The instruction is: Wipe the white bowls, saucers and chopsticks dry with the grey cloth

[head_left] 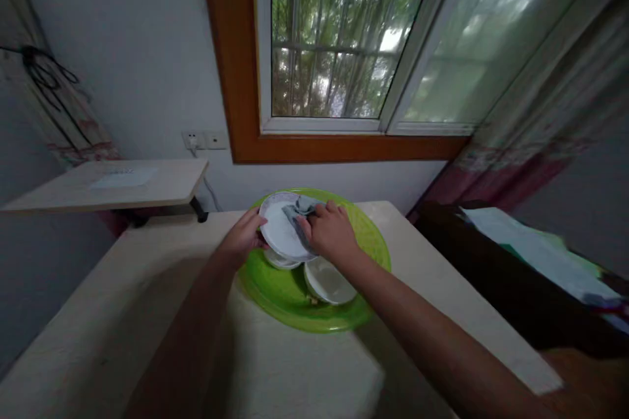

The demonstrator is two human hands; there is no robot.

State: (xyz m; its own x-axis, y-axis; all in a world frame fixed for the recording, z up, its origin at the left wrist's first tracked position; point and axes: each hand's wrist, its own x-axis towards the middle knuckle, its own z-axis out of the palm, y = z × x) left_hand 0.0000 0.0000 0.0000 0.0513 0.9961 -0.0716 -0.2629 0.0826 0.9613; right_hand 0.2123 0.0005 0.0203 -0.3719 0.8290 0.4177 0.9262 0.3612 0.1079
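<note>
My left hand (244, 233) grips the left rim of a white plate (279, 226) with a patterned edge, held tilted above a large green basin (275, 298). In my right hand (334, 230) is a bunched grey-blue cloth (299, 209), pressed against the right side of the plate's face. Below the plate, a white bowl (329, 283) lies tilted in the basin. Another white dish (282, 262) sits under the plate's lower edge, partly hidden by it. A small brownish thing by the bowl is too small to make out.
The basin stands on a pale wooden table (295, 380). A raised shelf (113, 186) is at the left, near a wall socket (204, 139). Behind is a barred window (354, 33). Papers (535, 249) lie on a dark surface to the right, below a curtain (531, 137).
</note>
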